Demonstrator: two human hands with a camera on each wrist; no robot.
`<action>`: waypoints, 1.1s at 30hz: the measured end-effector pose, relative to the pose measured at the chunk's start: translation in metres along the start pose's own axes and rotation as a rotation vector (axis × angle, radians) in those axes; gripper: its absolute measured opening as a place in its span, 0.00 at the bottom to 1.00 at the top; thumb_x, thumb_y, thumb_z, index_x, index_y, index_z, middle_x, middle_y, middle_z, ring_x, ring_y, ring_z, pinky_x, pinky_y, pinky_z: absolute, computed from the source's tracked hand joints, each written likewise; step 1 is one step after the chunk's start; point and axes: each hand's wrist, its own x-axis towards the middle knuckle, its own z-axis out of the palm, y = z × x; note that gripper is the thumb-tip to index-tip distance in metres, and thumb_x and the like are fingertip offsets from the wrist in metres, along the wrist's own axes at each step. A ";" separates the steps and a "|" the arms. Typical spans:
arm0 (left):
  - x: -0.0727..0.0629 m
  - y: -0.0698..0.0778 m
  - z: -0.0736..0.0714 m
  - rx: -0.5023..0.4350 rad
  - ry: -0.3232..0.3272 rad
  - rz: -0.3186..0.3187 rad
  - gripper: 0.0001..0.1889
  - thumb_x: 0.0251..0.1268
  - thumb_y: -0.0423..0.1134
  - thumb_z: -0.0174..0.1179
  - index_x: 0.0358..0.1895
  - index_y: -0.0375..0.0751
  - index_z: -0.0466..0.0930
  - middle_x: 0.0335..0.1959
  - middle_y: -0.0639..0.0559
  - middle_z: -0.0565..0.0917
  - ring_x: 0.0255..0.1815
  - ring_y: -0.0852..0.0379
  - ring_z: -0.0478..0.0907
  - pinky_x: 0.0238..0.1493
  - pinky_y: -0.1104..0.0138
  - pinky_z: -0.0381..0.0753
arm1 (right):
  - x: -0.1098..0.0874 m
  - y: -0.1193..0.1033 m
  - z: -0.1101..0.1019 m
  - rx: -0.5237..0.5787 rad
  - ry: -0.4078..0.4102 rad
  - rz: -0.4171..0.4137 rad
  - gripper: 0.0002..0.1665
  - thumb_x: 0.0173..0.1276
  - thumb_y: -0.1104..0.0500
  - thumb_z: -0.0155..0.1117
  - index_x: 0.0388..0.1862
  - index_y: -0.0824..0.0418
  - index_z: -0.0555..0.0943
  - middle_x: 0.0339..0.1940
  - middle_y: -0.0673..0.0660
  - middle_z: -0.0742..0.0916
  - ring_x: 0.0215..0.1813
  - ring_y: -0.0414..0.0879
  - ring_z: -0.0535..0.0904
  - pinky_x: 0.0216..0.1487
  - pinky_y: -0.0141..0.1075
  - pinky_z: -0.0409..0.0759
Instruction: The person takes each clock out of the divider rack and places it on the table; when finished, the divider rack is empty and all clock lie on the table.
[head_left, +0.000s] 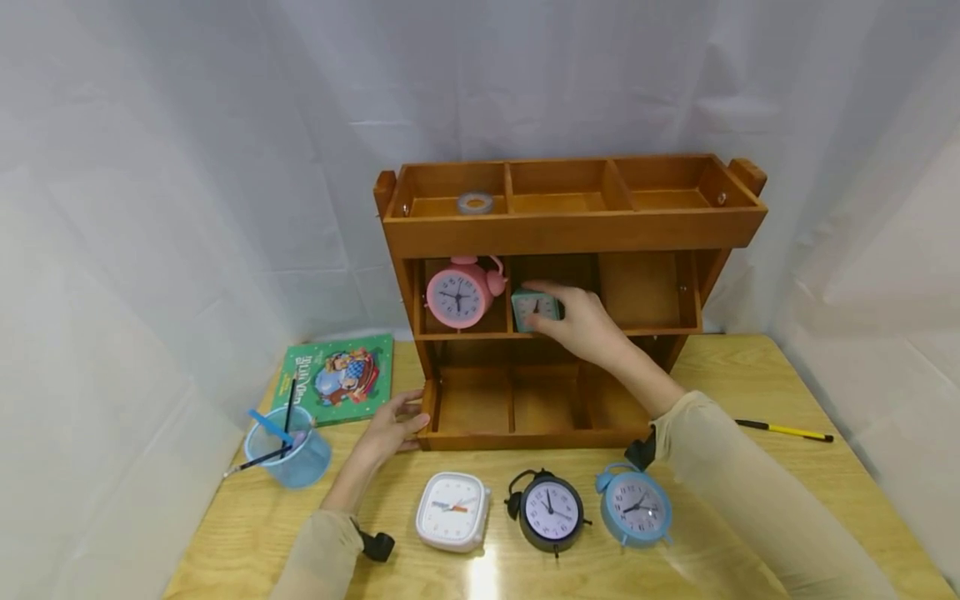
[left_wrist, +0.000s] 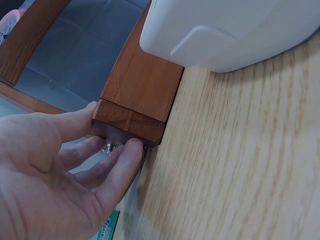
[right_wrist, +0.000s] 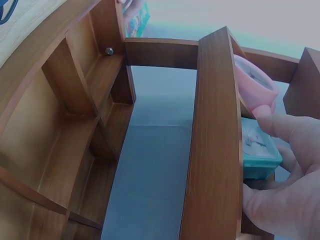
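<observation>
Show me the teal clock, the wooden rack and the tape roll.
Teal clock [right_wrist: 258,144]: right wrist view, on its face.
Wooden rack [head_left: 577,234]: head view, on the top tier's front board.
Tape roll [head_left: 476,210]: head view, on the ring's near edge.

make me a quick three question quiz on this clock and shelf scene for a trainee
1. What does the right hand hold? A) a pencil B) the teal clock C) the pink clock
2. True or false: in the head view, the tape roll lies in the right compartment of the top tier of the shelf.
3. How many clocks are on the table in front of the shelf?

Key:
1. B
2. False; it is in the left compartment.
3. Three: the white clock, the black clock and the blue clock.
</observation>
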 end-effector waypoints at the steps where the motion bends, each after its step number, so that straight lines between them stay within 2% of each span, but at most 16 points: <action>1: 0.000 0.000 0.000 0.001 0.000 0.001 0.29 0.80 0.32 0.57 0.79 0.32 0.63 0.71 0.23 0.71 0.61 0.38 0.81 0.50 0.50 0.92 | 0.000 0.000 -0.001 0.015 -0.004 0.006 0.32 0.76 0.51 0.69 0.77 0.51 0.76 0.68 0.61 0.86 0.57 0.56 0.86 0.60 0.53 0.85; 3: 0.001 -0.001 0.000 0.002 -0.001 0.004 0.29 0.80 0.32 0.57 0.79 0.32 0.63 0.71 0.23 0.71 0.61 0.38 0.81 0.50 0.50 0.92 | 0.001 0.001 -0.002 0.023 -0.006 0.009 0.32 0.76 0.51 0.69 0.76 0.50 0.76 0.68 0.61 0.86 0.53 0.51 0.85 0.57 0.48 0.83; 5: 0.001 -0.002 -0.001 0.006 -0.001 0.007 0.29 0.80 0.32 0.58 0.79 0.32 0.63 0.71 0.23 0.71 0.61 0.38 0.81 0.50 0.51 0.92 | 0.001 0.001 -0.004 0.034 -0.010 0.008 0.31 0.76 0.53 0.68 0.76 0.51 0.76 0.65 0.61 0.87 0.37 0.47 0.81 0.46 0.43 0.81; 8: 0.001 -0.002 -0.001 0.004 0.003 0.005 0.29 0.80 0.32 0.58 0.79 0.32 0.63 0.71 0.24 0.71 0.60 0.39 0.81 0.49 0.52 0.92 | 0.001 0.002 -0.005 0.041 -0.010 0.000 0.29 0.78 0.56 0.66 0.76 0.51 0.77 0.57 0.61 0.89 0.21 0.39 0.68 0.32 0.36 0.74; 10: 0.001 -0.002 -0.001 0.008 0.002 0.003 0.29 0.80 0.33 0.58 0.79 0.33 0.63 0.71 0.24 0.71 0.61 0.39 0.80 0.50 0.52 0.92 | 0.002 0.003 -0.005 0.052 -0.009 -0.003 0.28 0.79 0.57 0.65 0.76 0.51 0.77 0.53 0.61 0.89 0.15 0.39 0.58 0.26 0.35 0.69; 11: 0.001 -0.003 -0.001 0.010 0.003 0.000 0.29 0.80 0.33 0.58 0.79 0.33 0.64 0.71 0.24 0.71 0.62 0.38 0.80 0.50 0.52 0.92 | 0.002 0.003 -0.004 0.053 -0.004 -0.007 0.28 0.79 0.58 0.64 0.76 0.51 0.77 0.52 0.61 0.89 0.14 0.38 0.58 0.24 0.34 0.68; 14: 0.000 -0.003 -0.002 0.016 -0.001 -0.002 0.29 0.80 0.33 0.58 0.79 0.34 0.63 0.72 0.25 0.71 0.63 0.35 0.79 0.51 0.51 0.92 | 0.002 0.004 -0.004 0.050 0.027 -0.028 0.27 0.79 0.58 0.64 0.75 0.52 0.77 0.60 0.60 0.88 0.15 0.37 0.63 0.30 0.34 0.71; 16: 0.000 -0.003 -0.002 0.016 -0.003 -0.001 0.29 0.80 0.33 0.57 0.79 0.33 0.63 0.72 0.24 0.70 0.64 0.34 0.79 0.51 0.50 0.91 | 0.003 0.004 -0.004 0.057 0.063 -0.030 0.27 0.79 0.58 0.64 0.75 0.53 0.78 0.58 0.62 0.89 0.15 0.39 0.65 0.29 0.35 0.72; 18: 0.000 -0.003 -0.002 0.015 -0.005 -0.001 0.29 0.80 0.33 0.57 0.80 0.34 0.63 0.72 0.24 0.70 0.65 0.33 0.78 0.51 0.50 0.91 | 0.004 0.004 -0.005 0.098 0.092 -0.012 0.27 0.79 0.57 0.64 0.75 0.53 0.77 0.59 0.62 0.89 0.18 0.40 0.73 0.30 0.33 0.79; 21: -0.001 -0.002 -0.001 0.015 -0.006 0.000 0.29 0.81 0.33 0.57 0.80 0.34 0.63 0.73 0.24 0.70 0.65 0.33 0.78 0.51 0.50 0.92 | 0.005 0.004 -0.007 0.238 0.100 0.051 0.28 0.79 0.58 0.63 0.76 0.52 0.76 0.61 0.63 0.87 0.29 0.44 0.84 0.32 0.33 0.89; 23: -0.001 -0.002 -0.002 0.017 -0.004 0.000 0.29 0.80 0.33 0.57 0.80 0.33 0.63 0.73 0.24 0.70 0.64 0.34 0.79 0.50 0.51 0.92 | 0.006 0.004 -0.009 0.345 0.081 0.098 0.29 0.80 0.59 0.63 0.77 0.52 0.74 0.67 0.63 0.82 0.40 0.49 0.88 0.41 0.35 0.92; 26: -0.001 -0.003 -0.002 0.020 0.000 0.000 0.29 0.80 0.33 0.57 0.80 0.33 0.63 0.73 0.24 0.70 0.64 0.36 0.79 0.50 0.52 0.92 | 0.006 0.005 -0.011 0.463 0.043 0.157 0.31 0.81 0.60 0.61 0.80 0.53 0.71 0.70 0.65 0.77 0.48 0.51 0.87 0.46 0.37 0.92; 33: -0.001 -0.003 -0.001 0.015 0.002 -0.001 0.29 0.80 0.33 0.58 0.79 0.33 0.63 0.72 0.23 0.70 0.64 0.36 0.79 0.50 0.53 0.92 | 0.006 0.004 -0.013 0.678 0.012 0.257 0.33 0.82 0.63 0.59 0.82 0.54 0.68 0.63 0.63 0.77 0.50 0.46 0.84 0.47 0.37 0.92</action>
